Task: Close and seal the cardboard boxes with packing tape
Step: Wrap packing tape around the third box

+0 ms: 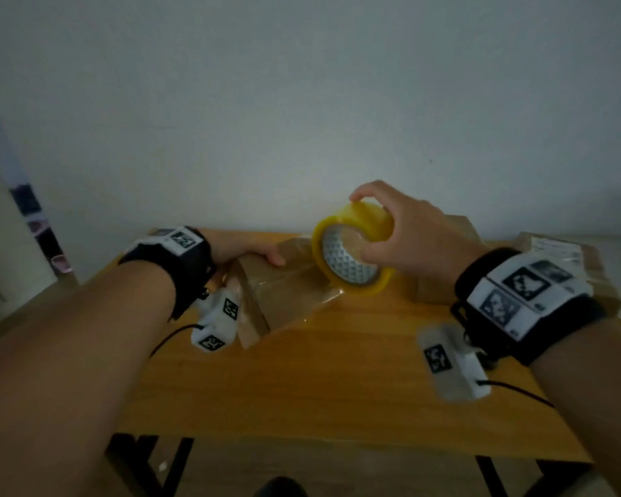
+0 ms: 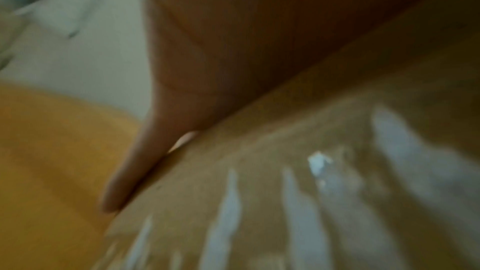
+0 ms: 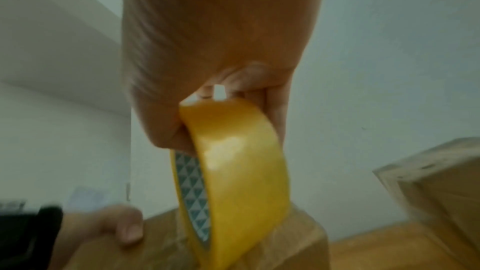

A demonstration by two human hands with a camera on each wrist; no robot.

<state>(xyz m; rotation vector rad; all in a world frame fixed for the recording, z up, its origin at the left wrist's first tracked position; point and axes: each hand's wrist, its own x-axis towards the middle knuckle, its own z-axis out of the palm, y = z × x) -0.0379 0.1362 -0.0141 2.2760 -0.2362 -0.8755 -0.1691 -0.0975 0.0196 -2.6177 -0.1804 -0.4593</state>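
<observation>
A closed cardboard box [image 1: 287, 292] lies tilted on the wooden table [image 1: 337, 382], with glossy clear tape across its top. My left hand [image 1: 255, 254] grips its far left edge, thumb on top. In the right wrist view that thumb [image 3: 124, 227] presses the box top [image 3: 161, 249]. My right hand [image 1: 398, 227] holds a yellow tape roll [image 1: 348, 260] by its rim, just above the box's right end. A strip of tape runs from the roll down onto the box. The left wrist view is blurred: a finger [image 2: 145, 161] lies along the taped box [image 2: 259, 192].
Another cardboard box [image 1: 438, 285] sits behind my right wrist, and a stack of boxes [image 1: 567, 260] stands at the table's far right, seen also in the right wrist view [image 3: 441, 182]. A white wall runs close behind the table. The table's front edge [image 1: 337, 446] is near me.
</observation>
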